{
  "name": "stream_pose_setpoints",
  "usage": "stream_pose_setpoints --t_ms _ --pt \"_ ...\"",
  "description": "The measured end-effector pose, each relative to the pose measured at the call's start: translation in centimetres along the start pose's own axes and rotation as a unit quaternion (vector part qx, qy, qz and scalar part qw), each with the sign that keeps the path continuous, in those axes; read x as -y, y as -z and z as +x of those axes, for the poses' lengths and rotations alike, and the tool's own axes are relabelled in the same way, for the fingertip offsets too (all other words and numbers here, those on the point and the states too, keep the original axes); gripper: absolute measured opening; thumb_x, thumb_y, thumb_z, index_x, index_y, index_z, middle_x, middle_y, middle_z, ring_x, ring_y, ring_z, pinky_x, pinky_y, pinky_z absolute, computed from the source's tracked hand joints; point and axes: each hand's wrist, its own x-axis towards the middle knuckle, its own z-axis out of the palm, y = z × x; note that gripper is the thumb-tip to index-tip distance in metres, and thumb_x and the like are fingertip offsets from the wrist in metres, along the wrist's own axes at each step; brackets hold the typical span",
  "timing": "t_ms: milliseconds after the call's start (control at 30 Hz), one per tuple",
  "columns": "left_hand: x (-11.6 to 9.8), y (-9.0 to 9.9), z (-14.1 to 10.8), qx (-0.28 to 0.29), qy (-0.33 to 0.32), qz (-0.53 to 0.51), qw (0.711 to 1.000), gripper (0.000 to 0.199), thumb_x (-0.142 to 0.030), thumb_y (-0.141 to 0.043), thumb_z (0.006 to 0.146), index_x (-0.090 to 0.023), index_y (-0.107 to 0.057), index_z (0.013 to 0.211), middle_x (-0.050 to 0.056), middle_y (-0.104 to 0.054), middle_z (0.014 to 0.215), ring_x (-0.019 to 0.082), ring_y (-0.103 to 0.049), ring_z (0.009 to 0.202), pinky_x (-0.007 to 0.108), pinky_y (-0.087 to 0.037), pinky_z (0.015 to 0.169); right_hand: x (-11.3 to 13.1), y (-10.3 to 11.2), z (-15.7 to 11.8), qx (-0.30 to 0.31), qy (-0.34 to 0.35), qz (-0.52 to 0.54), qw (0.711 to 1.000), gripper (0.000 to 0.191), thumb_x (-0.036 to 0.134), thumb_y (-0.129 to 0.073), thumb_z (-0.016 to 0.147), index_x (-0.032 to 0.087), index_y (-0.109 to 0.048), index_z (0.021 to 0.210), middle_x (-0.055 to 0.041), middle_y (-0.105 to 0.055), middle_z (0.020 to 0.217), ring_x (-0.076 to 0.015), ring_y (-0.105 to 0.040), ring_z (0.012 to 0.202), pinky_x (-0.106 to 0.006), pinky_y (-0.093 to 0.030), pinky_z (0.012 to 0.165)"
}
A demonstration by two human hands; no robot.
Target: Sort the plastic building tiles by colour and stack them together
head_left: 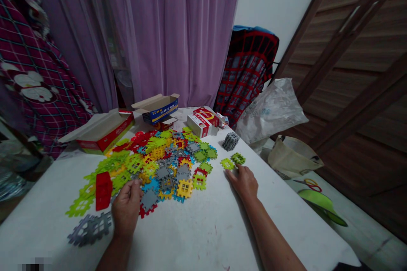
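Note:
A wide pile of flat notched plastic pieces in green, yellow, red, blue and grey [163, 172] covers the table's left and middle. My left hand [127, 203] is at the pile's near edge, its fingers curled together; what they hold, if anything, is hidden. Beside it lie a red piece [103, 190] and a row of grey pieces [92, 228]. My right hand [244, 181] rests right of the pile, fingers apart, the tips at a light green piece [227, 164] and a darker green piece [238, 159]. A grey stack [230, 141] stands just behind.
Open boxes stand at the back: a red and green one [108, 135], a blue one [162, 109] and a red and white one [202, 123]. Right of the table [197, 237] are a white plastic bag [273, 110], a beige bag [294, 156] and scissors [311, 185].

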Motion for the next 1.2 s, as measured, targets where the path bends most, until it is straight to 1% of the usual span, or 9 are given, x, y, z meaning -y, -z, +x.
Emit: stream_pose_setpoints --t_ms 167,267,367,533,633,800,900,1033,1200 --pt "-0.6 0.0 -0.1 0.003 -0.003 -0.01 1.0 0.041 -0.058 -0.052 0.08 -0.019 -0.065 0.081 -0.003 -0.054 0.054 0.014 -0.051 0.051 0.023 -0.043 0.049 -2.8 0.3 2.0 -0.076 -0.051 0.044 0.995 0.051 0.047 -0.059 0.082 0.012 -0.059 0.119 -0.0144 -0.065 0.115 -0.0292 -0.058 0.108 -0.037 -0.043 0.088" --pt "-0.6 0.1 -0.1 0.009 0.001 -0.018 1.0 0.04 -0.057 -0.053 0.08 -0.019 -0.065 0.081 -0.003 -0.053 0.054 0.014 -0.051 0.052 0.023 -0.043 0.049 -4.0 0.2 3.6 -0.047 -0.044 0.049 0.997 0.057 0.046 -0.061 0.079 0.013 -0.054 0.125 -0.0151 -0.064 0.119 -0.0305 -0.057 0.112 -0.039 -0.042 0.089" --pt "-0.5 0.1 -0.1 0.013 0.009 -0.015 1.0 0.04 -0.056 -0.053 0.079 -0.019 -0.066 0.083 -0.003 -0.053 0.054 0.014 -0.051 0.052 0.023 -0.043 0.049 -4.5 -0.3 4.4 -0.024 -0.031 0.051 0.998 0.056 0.045 -0.061 0.079 0.014 -0.052 0.126 -0.0139 -0.065 0.12 -0.0291 -0.057 0.113 -0.038 -0.041 0.089" --pt "-0.5 0.1 -0.1 0.003 0.024 -0.009 1.0 0.042 -0.058 -0.054 0.077 -0.018 -0.067 0.085 -0.003 -0.055 0.055 0.014 -0.052 0.052 0.023 -0.043 0.049 -4.6 -1.0 4.9 -0.036 -0.01 0.046 0.998 0.048 0.043 -0.062 0.08 0.018 -0.054 0.12 -0.0098 -0.067 0.118 -0.0265 -0.06 0.108 -0.036 -0.04 0.088" --pt "-0.6 0.0 0.0 -0.002 0.03 -0.005 1.0 0.045 -0.059 -0.054 0.075 -0.017 -0.067 0.084 -0.003 -0.054 0.053 0.014 -0.051 0.05 0.023 -0.042 0.047 -4.6 -1.2 5.1 -0.037 -0.006 0.037 0.999 0.048 0.043 -0.063 0.08 0.018 -0.054 0.12 -0.0095 -0.068 0.117 -0.0268 -0.06 0.107 -0.036 -0.041 0.085" --pt "0.0 0.0 0.2 0.001 0.008 -0.019 1.0 0.044 -0.058 -0.054 0.076 -0.016 -0.068 0.085 -0.003 -0.053 0.051 0.013 -0.05 0.048 0.023 -0.043 0.047 -4.9 -1.5 5.6 -0.04 -0.003 0.038 0.998 0.047 0.042 -0.064 0.079 0.018 -0.054 0.119 -0.0095 -0.07 0.114 -0.0269 -0.061 0.105 -0.035 -0.041 0.084" --pt "0.3 0.0 0.3 0.002 0.0 -0.014 1.0 0.042 -0.056 -0.055 0.077 -0.016 -0.068 0.085 -0.003 -0.053 0.052 0.013 -0.051 0.049 0.023 -0.043 0.047 -5.2 -1.5 6.4 -0.049 -0.017 0.05 0.997 0.05 0.042 -0.065 0.079 0.018 -0.054 0.12 -0.0095 -0.07 0.114 -0.0266 -0.061 0.105 -0.035 -0.041 0.084" --pt "0.2 0.1 0.2 -0.002 0.006 -0.009 1.0 0.043 -0.057 -0.056 0.077 -0.016 -0.068 0.086 -0.003 -0.055 0.053 0.013 -0.052 0.05 0.023 -0.046 0.05 -6.0 -1.4 8.2 -0.064 -0.064 0.053 0.994 0.051 0.044 -0.062 0.08 0.017 -0.054 0.121 -0.0108 -0.069 0.115 -0.0269 -0.061 0.105 -0.035 -0.042 0.085" --pt "0.5 0.1 0.4 0.004 0.011 -0.004 1.0 0.047 -0.061 -0.055 0.076 -0.016 -0.068 0.086 -0.004 -0.054 0.052 0.013 -0.051 0.048 0.023 -0.045 0.048 -6.6 -1.2 9.8 -0.034 -0.093 0.022 0.995 0.051 0.045 -0.061 0.081 0.016 -0.056 0.123 -0.0131 -0.068 0.111 -0.0279 -0.061 0.104 -0.036 -0.041 0.088"
